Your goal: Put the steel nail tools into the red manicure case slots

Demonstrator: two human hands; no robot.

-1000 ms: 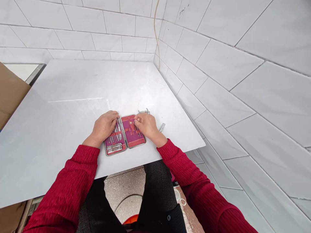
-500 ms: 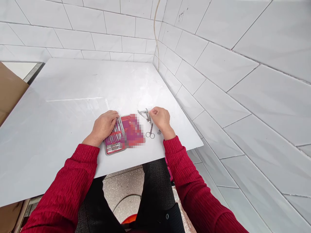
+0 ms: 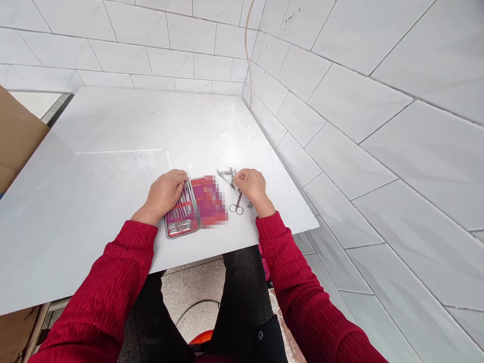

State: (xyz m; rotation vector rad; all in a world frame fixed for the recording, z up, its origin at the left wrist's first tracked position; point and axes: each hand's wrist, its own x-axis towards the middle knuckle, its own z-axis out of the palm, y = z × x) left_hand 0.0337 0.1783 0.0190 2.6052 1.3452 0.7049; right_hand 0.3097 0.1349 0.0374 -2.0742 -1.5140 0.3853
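My left hand (image 3: 164,194) lies over the left edge of an open manicure case (image 3: 181,234), its fingers curled on the case's upper rim. Slim metal tools stand in a row in this half, and nail clippers (image 3: 179,226) sit at its near end. The case's right half is pixelated. My right hand (image 3: 250,185) is closed in a pinch at the right handle of silver cuticle nippers (image 3: 227,176); what the fingertips hold is hidden. Small scissors (image 3: 237,206) lie just below, partly under that hand. A small metal piece (image 3: 250,205) shows beside the wrist.
All this rests on a white table (image 3: 113,126) near its front edge. Tiled walls (image 3: 333,116) border it at the back and right, with a thin cable (image 3: 247,50) in the corner. A cardboard box (image 3: 18,136) stands at the left.
The view has shifted slightly. My right hand has lowered a little beside the nippers, while my left hand stays on the case. The tools on the table lie as before.
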